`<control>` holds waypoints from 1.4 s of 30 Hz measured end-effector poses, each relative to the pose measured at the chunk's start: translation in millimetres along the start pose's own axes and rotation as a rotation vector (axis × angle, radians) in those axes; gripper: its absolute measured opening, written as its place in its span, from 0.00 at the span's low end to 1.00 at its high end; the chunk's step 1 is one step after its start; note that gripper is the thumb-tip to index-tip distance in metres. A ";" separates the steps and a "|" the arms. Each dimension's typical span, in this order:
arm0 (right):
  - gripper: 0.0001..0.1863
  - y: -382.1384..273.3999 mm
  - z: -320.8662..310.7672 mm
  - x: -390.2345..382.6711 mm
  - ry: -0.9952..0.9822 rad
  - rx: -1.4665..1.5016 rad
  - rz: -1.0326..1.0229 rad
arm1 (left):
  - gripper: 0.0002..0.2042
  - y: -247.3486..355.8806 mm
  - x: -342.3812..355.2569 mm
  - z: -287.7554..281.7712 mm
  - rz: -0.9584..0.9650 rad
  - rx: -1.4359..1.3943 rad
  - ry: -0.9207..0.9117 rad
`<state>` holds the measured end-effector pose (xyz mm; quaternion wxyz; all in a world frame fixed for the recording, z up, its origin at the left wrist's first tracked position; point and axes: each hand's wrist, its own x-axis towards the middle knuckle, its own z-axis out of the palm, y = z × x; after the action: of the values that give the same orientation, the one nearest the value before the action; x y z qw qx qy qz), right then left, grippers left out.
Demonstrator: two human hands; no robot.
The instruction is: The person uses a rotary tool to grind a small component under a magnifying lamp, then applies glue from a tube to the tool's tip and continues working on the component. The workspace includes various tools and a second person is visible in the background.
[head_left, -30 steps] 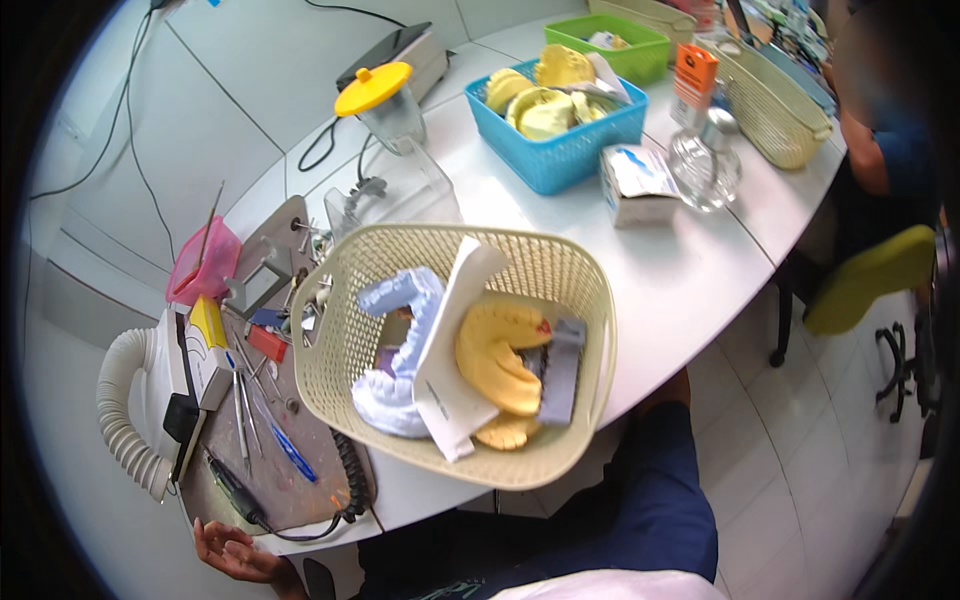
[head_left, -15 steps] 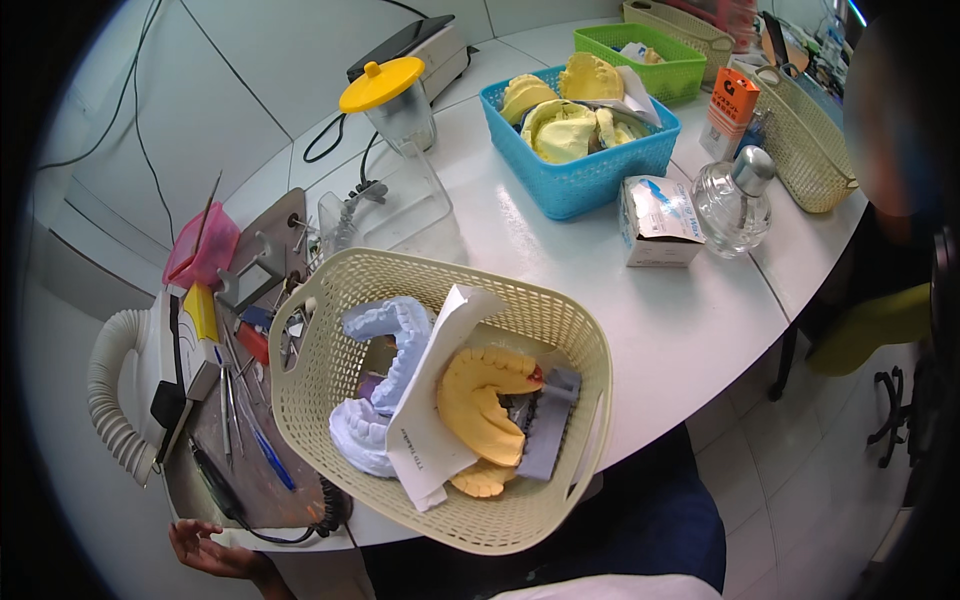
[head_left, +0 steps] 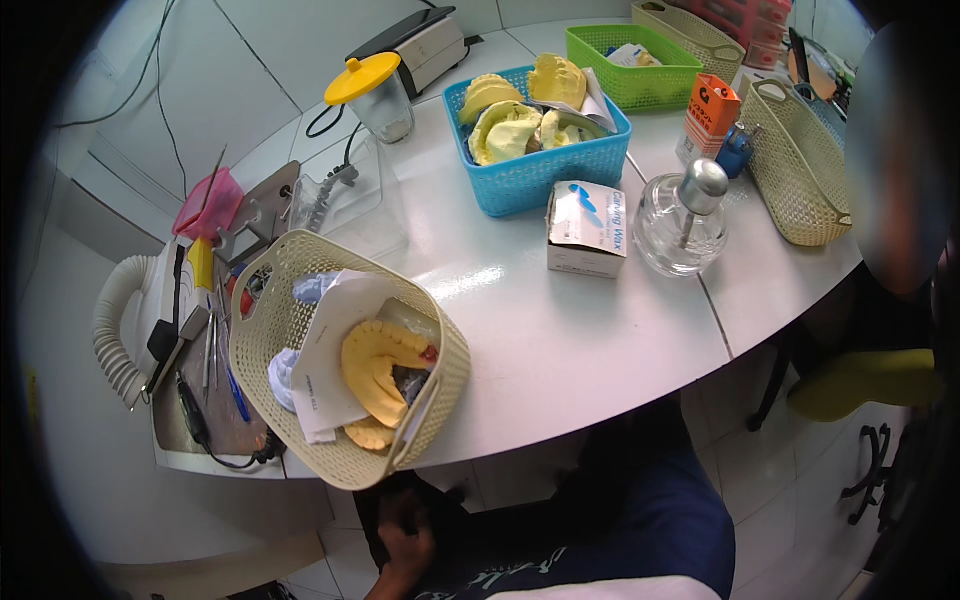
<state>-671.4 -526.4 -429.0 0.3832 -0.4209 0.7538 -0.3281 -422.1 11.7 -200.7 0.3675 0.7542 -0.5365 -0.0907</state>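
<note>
Low in the head view, my left hand rests by my lap below the table edge, in shadow. Its fingers are too dark and blurred to tell whether they are closed. My right hand is out of the picture. Nearest to the left hand is a cream perforated basket at the table's front left edge. Inside lie a yellow-orange dental cast, a folded white paper, a pale blue cast and a white cast, the last two partly hidden by the paper.
Dental tools and a white ribbed hose are left of the basket. Behind stand a blue basket of yellow casts, a yellow-lidded jar, a small box and a glass bottle. A chair stands at right.
The view has shifted, and the cream basket appears smaller and farther left. My left hand has gone from beside the table's left end, fingers apart, to near my lap.
</note>
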 end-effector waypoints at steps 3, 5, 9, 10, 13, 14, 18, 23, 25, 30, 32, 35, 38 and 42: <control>0.48 8.6 -9.4 -1.3 -0.034 0.184 0.041 | 0.11 26.4 10.3 18.4 -0.036 -0.008 -0.016; 0.50 21.2 -19.1 -4.0 -0.053 0.317 0.074 | 0.10 42.5 14.4 31.5 -0.058 -0.051 0.003; 0.54 38.9 -30.9 -7.3 -0.087 0.568 0.133 | 0.08 58.4 18.5 64.7 -0.059 -0.101 -0.039; 0.55 42.3 -33.0 -9.1 -0.095 0.615 0.148 | 0.08 62.5 19.1 72.3 -0.050 -0.104 -0.071; 0.57 53.3 -36.8 -17.1 -0.119 0.716 0.198 | 0.08 89.1 38.6 95.1 -0.049 -0.140 -0.231; 0.58 50.1 -34.7 -20.5 -0.136 0.749 0.213 | 0.08 92.6 45.7 104.5 0.002 -0.134 -0.278; 0.62 45.6 -38.3 -25.3 -0.154 0.828 0.274 | 0.08 112.9 97.5 157.5 0.209 -0.154 -0.346; 0.67 42.5 -33.5 -29.8 -0.158 0.848 0.334 | 0.08 117.6 157.8 239.8 0.182 -0.211 -0.356; 0.69 43.1 -33.6 -31.6 -0.160 0.841 0.350 | 0.09 123.4 183.3 265.2 0.240 -0.086 -0.367; 0.72 50.2 -29.5 -33.1 -0.096 0.786 0.332 | 0.13 103.2 253.7 334.2 0.523 0.177 -0.292; 0.72 56.4 -26.1 -31.8 -0.082 0.790 0.314 | 0.14 93.5 282.4 362.7 0.583 0.224 -0.267; 0.71 55.3 -23.1 -35.6 -0.081 0.835 0.268 | 0.14 83.6 324.4 404.5 0.671 0.226 -0.303; 0.67 51.4 -27.0 -42.9 -0.048 0.803 0.239 | 0.15 99.2 348.0 449.6 0.481 0.115 -0.599; 0.63 48.4 -35.6 -49.6 0.004 0.838 0.236 | 0.17 109.1 378.4 507.4 0.187 0.194 -0.858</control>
<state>-702.9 -455.6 -436.1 0.5545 -0.1394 0.5993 -0.5603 -618.3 -568.4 -394.1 0.0459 0.6276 -0.7123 -0.3108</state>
